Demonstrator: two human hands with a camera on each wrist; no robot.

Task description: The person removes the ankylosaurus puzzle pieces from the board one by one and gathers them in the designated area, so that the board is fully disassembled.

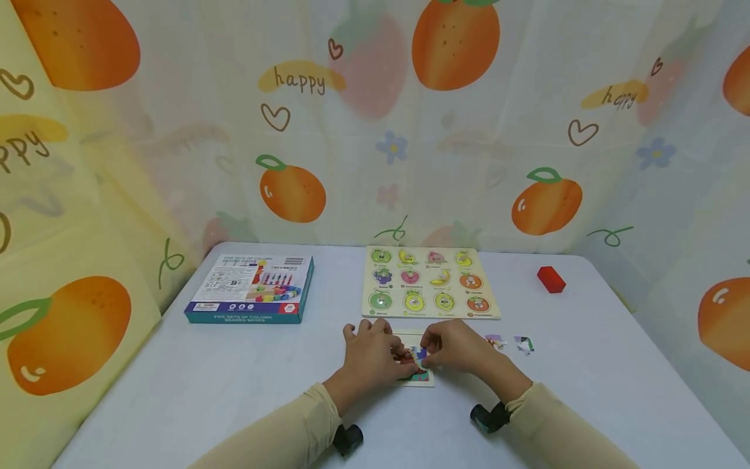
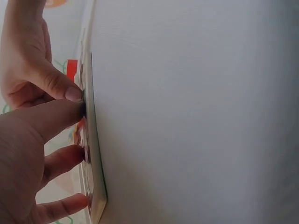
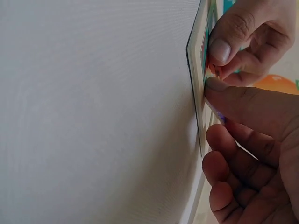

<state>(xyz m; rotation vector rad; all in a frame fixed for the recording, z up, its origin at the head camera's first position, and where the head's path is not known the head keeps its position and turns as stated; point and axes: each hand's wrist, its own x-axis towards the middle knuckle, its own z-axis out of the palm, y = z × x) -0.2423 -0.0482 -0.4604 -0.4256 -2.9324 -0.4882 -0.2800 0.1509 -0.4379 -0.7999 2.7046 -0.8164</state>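
In the head view a small jigsaw board (image 1: 420,383) with a cream border and a colourful picture lies on the white table, partly hidden under both hands. My left hand (image 1: 372,355) rests on its left side; in the left wrist view the thumb and spread fingertips (image 2: 74,201) press on the board's face. From the right, my right hand (image 1: 459,348) pinches a thin puzzle piece (image 3: 218,115) with a purple part between thumb and index finger, tilted close over the board. The other fingers of the right hand are loosely curled. Two loose puzzle pieces (image 1: 524,345) lie to the right.
Behind the hands lies a wooden fruit board (image 1: 430,307) with rows of fruit pictures. A flat beaded-column toy box (image 1: 246,290) is at the back left, and a red block (image 1: 551,279) at the back right. A fruit-print curtain (image 1: 363,143) surrounds the table.
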